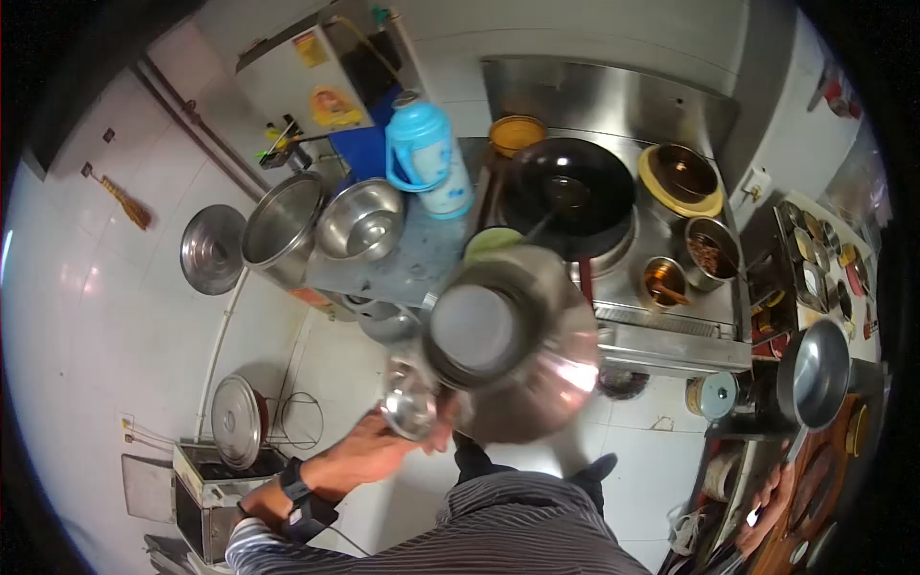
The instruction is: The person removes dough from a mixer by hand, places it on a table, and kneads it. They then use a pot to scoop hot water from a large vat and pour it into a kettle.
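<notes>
My left hand (369, 450) is closed at the edge of a large flared shiny metal vessel (551, 383), which has a pale round top and is blurred by motion. A smaller shiny metal piece (410, 401) sits right over my fingers and partly hides them. The vessel hangs in front of the stove, overlapping its front edge in this view. At the lower right, my right hand (770, 503) wraps round the handle of a ladle (816, 374), its grey bowl upward. A black wok (567, 192) rests on the burner beyond the vessel.
A blue thermos flask (426, 158) and a steel bowl (361, 220) stand on the counter left of the stove (661, 337). A tall pot (281, 230) is beside them. Pots of food (707, 251) sit right of the wok. A seasoning rack (815, 259) and cutting board (822, 479) line the right.
</notes>
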`<control>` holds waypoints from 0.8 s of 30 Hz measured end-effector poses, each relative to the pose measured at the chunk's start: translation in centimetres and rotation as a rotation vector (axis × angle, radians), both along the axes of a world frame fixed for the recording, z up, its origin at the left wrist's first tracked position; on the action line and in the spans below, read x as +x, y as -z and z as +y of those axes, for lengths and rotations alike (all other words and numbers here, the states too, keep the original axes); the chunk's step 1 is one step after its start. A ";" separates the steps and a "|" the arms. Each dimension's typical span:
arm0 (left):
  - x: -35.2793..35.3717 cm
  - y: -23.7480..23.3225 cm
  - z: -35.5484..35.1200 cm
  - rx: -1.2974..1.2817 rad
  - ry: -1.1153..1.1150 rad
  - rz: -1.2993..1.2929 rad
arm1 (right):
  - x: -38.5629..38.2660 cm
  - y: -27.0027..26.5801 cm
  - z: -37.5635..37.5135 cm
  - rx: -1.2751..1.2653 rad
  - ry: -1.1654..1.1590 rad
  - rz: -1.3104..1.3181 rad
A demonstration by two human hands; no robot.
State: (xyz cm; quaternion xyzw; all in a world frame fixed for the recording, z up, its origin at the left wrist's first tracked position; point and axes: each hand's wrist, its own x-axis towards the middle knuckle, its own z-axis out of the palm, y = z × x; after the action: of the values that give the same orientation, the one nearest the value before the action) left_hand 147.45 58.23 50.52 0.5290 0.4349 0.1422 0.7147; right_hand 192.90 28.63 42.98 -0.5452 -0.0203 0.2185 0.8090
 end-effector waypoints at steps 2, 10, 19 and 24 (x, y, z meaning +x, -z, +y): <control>-6.6 -0.8 3.5 0.028 -0.061 -0.032 | -5.7 -3.5 6.6 0.024 -0.132 -0.046; -20.8 -2.4 18.0 0.223 -0.547 -0.166 | -20.0 -7.1 23.4 0.309 -0.429 0.135; -22.7 2.3 35.4 0.255 -0.659 -0.186 | -26.1 -4.0 36.1 0.305 -0.730 0.104; -22.4 7.5 41.5 0.112 -0.701 -0.208 | -28.5 -4.5 42.1 0.266 -0.715 0.122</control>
State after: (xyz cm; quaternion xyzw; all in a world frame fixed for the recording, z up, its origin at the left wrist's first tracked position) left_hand 125.02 99.72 43.04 0.3689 0.5063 0.4549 0.6330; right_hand 164.39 70.78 47.43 -0.3799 -0.1894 0.5143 0.7452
